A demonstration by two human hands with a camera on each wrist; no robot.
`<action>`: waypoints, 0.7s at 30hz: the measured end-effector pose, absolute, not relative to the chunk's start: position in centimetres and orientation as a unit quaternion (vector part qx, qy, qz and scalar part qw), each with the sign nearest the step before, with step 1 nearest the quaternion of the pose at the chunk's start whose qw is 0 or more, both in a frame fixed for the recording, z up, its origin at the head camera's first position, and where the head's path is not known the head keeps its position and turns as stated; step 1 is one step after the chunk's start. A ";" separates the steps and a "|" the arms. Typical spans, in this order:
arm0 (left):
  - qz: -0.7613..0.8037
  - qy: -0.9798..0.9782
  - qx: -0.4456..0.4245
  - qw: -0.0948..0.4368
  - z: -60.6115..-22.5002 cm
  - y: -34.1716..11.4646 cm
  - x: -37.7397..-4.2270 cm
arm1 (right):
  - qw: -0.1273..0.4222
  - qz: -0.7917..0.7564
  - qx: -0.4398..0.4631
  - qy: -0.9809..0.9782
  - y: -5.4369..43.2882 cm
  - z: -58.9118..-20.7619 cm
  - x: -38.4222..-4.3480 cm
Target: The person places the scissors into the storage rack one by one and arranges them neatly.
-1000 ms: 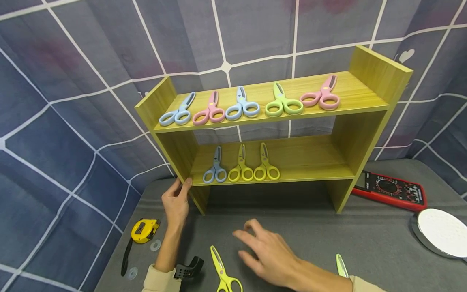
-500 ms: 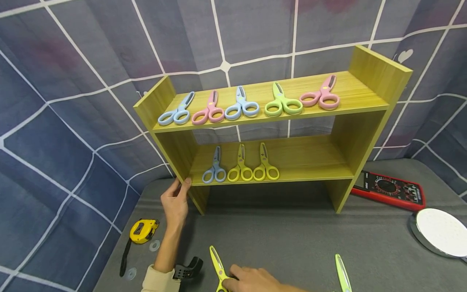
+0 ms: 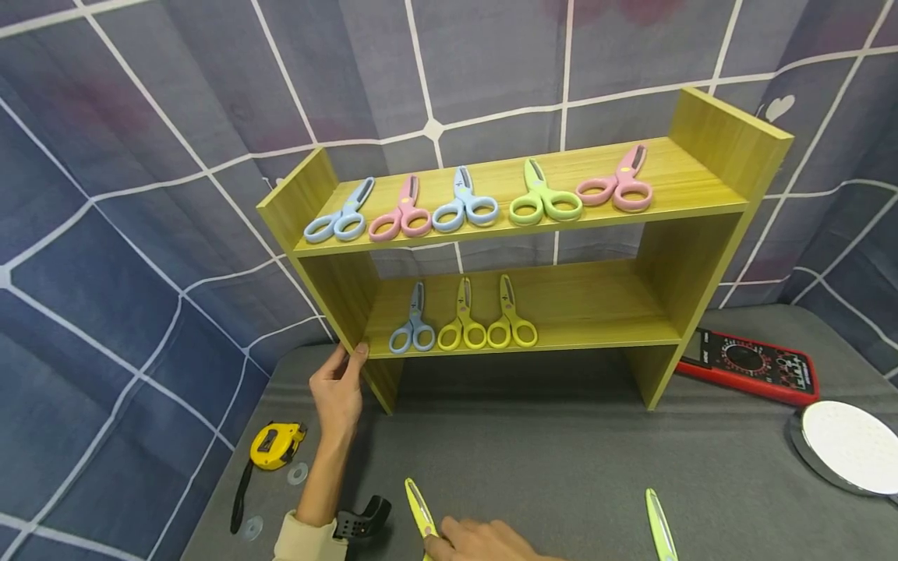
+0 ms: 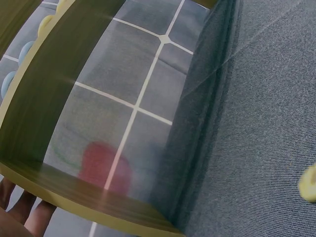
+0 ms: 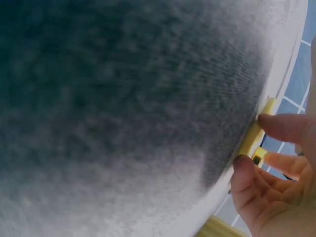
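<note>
My left hand (image 3: 338, 393) grips the lower left side panel of a two-tier wooden shelf (image 3: 596, 343), thumb on its front edge. In the left wrist view, the fingers (image 4: 39, 217) curl behind that panel. At the bottom of the head view my right hand (image 3: 484, 539) pinches yellow scissors (image 3: 418, 506) lying on the grey cloth; their handles are hidden. The right wrist view has the thumb and fingers on both sides of the yellow scissors (image 5: 253, 136). Blue scissors (image 3: 412, 323) and two yellow pairs stand on the lower tier. Several blue, pink and green scissors (image 3: 543, 199) line the upper tier.
Green scissors (image 3: 659, 526) lie at the front right, partly out of view. A red multimeter (image 3: 751, 362) and a round white-topped object (image 3: 849, 448) are on the right. A yellow tape measure (image 3: 277, 446) and clear discs (image 3: 298, 473) lie left of my left arm.
My right hand has come down and left from above the cloth onto the yellow scissors and taken hold of them. The left hand keeps its grip on the shelf.
</note>
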State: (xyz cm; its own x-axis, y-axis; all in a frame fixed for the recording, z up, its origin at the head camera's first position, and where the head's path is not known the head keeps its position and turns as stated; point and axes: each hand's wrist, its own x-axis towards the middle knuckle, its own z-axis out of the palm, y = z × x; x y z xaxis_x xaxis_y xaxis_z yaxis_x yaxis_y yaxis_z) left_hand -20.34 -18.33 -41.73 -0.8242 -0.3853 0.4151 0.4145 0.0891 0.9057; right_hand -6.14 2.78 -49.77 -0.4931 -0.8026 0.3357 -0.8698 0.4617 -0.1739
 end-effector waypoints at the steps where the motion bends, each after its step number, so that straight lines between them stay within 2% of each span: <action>1: -0.676 -0.675 -0.012 0.297 -41.8 -18.3 -20.3 | 0.093 0.164 0.496 -0.848 2.8 -49.8 -6.2; 8: -0.675 -0.674 -0.007 0.298 -41.8 -18.3 -20.2 | 0.007 0.134 0.535 -0.834 3.8 -49.2 -7.1; 13: -0.666 -0.685 -0.003 0.296 -41.8 -18.3 -20.2 | -0.056 0.141 0.524 -0.838 3.7 -48.6 -7.2; 17: -0.664 -0.688 -0.006 0.295 -41.8 -18.5 -20.2 | -0.169 0.220 0.421 -0.863 3.1 -48.4 -6.8; 21: -0.664 -0.687 -0.007 0.295 -41.8 -18.6 -20.2 | -0.212 0.281 0.337 -0.873 2.8 -48.4 -6.4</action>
